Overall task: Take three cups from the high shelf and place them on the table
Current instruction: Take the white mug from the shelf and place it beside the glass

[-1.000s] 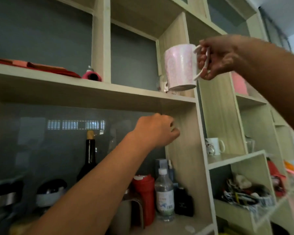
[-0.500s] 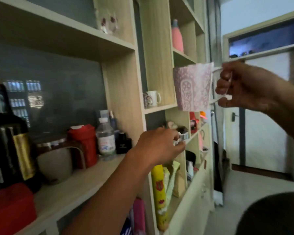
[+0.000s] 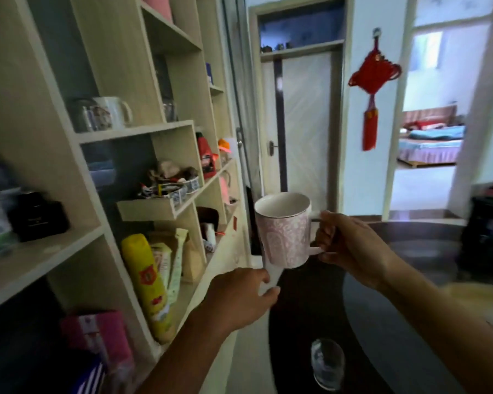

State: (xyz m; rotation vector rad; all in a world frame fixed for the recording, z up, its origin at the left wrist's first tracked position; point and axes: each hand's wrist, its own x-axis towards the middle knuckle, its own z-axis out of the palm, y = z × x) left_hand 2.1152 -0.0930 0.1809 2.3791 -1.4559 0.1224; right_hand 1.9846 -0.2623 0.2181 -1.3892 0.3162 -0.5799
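My right hand (image 3: 350, 245) grips the handle of a pink patterned mug (image 3: 285, 231) and holds it upright in the air, over the near edge of a dark glass table (image 3: 396, 322). My left hand (image 3: 239, 297) hovers just below and left of the mug with its fingers curled, holding nothing. A clear glass cup (image 3: 326, 362) stands on the table near the bottom of the view. A white printed mug (image 3: 108, 112) and a glass cup (image 3: 170, 110) sit on the wooden shelf unit (image 3: 131, 129) at the left.
The shelf unit's lower compartments hold a yellow bottle (image 3: 148, 282), food packets, a black box (image 3: 37, 218) and small bowls. A closed door (image 3: 305, 123) and a red knot ornament (image 3: 372, 95) are ahead. A dark stool or bin (image 3: 487, 231) stands beyond the table.
My right hand has brought the pink mug down from the high shelf to waist height over the table. My view turned right and downward; the left hand dropped with it.
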